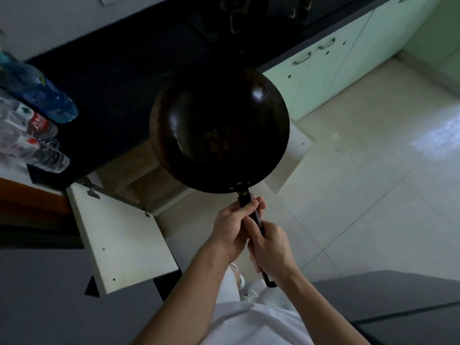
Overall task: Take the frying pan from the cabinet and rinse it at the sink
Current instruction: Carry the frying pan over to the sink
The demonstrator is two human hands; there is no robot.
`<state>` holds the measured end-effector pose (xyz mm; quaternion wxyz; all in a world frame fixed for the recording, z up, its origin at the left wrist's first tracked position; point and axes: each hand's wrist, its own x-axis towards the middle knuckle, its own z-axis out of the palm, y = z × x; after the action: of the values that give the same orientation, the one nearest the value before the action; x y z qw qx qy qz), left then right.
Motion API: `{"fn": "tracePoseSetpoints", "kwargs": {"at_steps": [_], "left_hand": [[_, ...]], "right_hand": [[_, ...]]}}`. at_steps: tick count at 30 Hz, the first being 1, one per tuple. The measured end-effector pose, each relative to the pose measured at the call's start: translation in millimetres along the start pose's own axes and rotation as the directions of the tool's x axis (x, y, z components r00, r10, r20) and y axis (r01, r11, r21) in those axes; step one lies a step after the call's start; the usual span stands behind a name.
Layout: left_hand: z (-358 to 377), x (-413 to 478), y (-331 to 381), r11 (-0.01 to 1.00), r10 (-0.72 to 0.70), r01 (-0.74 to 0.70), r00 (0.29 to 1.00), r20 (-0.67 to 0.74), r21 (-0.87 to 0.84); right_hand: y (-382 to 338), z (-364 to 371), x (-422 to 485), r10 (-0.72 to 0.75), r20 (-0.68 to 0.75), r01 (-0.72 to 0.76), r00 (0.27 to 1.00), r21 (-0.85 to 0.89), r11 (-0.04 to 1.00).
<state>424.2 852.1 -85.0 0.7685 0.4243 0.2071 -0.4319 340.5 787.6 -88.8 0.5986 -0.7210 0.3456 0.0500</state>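
Note:
A black frying pan (219,130) hangs in the air in front of me, its inside facing up, over the edge of the dark counter (119,78). Its long black handle runs down toward my body. My left hand (231,227) grips the handle close to the pan. My right hand (271,247) grips the handle further back, with the handle's end sticking out below it. Beneath the pan stands the low cabinet (139,180) with its pale door (119,235) swung open to the left. No sink is in view.
Several plastic water bottles (37,115) lie and stand on the counter at the left. A gas hob (251,13) sits at the back of the counter. Pale green cupboard doors (331,68) with handles line the right, above a light tiled floor (368,183).

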Motion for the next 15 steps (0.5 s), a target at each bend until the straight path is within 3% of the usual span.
{"fn": "tracePoseSetpoints", "kwargs": {"at_steps": [7,15], "left_hand": [[45,22,39,0.98,-0.042,0.017,0.992,0.121,0.196],[95,84,86,0.919,-0.198,0.084,0.943,0.267,0.385]], "right_hand": [[-42,-19,22,0.014,-0.148,-0.005,0.989,0.066,0.998],[-87,-36,75,0.115,-0.339,-0.048,0.934,0.2,0.979]]}}
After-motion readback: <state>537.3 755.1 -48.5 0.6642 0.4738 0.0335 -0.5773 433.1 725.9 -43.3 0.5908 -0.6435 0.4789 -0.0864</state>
